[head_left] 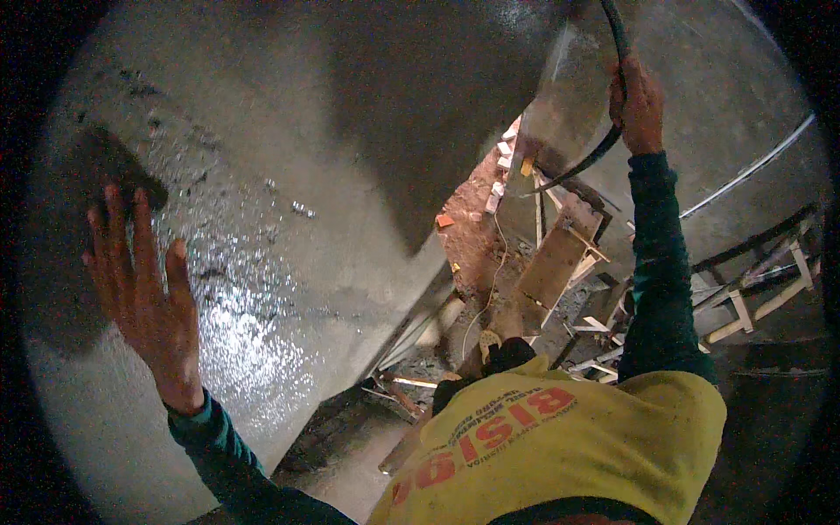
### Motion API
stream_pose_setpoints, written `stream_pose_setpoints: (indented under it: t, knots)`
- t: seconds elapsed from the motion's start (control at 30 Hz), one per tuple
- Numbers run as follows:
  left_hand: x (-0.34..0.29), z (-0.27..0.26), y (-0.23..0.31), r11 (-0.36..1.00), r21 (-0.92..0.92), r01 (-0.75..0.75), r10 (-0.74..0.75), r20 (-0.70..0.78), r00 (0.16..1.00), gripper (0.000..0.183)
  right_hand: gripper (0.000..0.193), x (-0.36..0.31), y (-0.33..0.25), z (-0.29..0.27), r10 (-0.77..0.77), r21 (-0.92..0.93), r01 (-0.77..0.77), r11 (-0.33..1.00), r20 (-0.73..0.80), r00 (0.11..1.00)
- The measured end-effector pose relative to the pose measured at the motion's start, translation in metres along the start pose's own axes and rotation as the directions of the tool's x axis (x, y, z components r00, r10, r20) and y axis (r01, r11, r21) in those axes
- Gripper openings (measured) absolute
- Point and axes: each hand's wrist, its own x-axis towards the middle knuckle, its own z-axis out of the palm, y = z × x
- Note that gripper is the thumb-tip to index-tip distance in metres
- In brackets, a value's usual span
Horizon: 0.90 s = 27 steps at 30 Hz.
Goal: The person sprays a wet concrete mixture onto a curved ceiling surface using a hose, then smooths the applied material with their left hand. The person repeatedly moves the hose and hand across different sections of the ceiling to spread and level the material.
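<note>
My left hand (144,297) is raised with its fingers stretched out and nothing in it. It is in front of a grey concrete surface (376,289) with a wet, rough, shiny patch (241,315) beside the hand. A dark shadow falls around the fingers; whether they touch the surface I cannot tell. At the upper right, my right hand (643,105) is wrapped round a thick black hose (595,156). The hose runs up past the top edge and curves down to the left below the hand, over the ground far below.
Reddish earth (472,214) with broken bricks (494,197) shows beyond the concrete edge. Down by my feet lie a brown board (553,262), loose timber and a thin pale cord (499,262). A wooden frame (770,297) stands at the right.
</note>
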Motion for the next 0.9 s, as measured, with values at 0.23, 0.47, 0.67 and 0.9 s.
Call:
stream_pose_setpoints:
  t: [0.23, 0.47, 0.67, 0.9]
  knots:
    - [-0.025, -0.006, -0.017, 0.953, -0.301, -0.045, 0.015, -0.101, 0.995, 0.046, 0.046, -0.093, -0.011, 0.003, -0.124, -0.02, 0.126, 0.992, 0.081, 0.989]
    - [-0.086, -0.035, -0.026, 0.897, -0.441, -0.018, -0.055, -0.154, 0.987, 0.038, 0.048, -0.168, -0.042, 0.03, -0.037, 0.212, -0.003, 0.977, 0.181, 0.983]
    - [-0.145, -0.051, -0.045, 0.927, -0.353, 0.127, -0.163, -0.073, 0.984, 0.034, 0.054, -0.204, -0.057, 0.059, -0.146, 0.186, 0.084, 0.979, 0.349, 0.926]
    - [-0.201, -0.062, -0.044, 0.788, -0.488, 0.375, -0.335, 0.17, 0.927, 0.037, 0.059, -0.233, -0.05, 0.088, -0.236, 0.33, 0.027, 0.944, 0.613, 0.754]
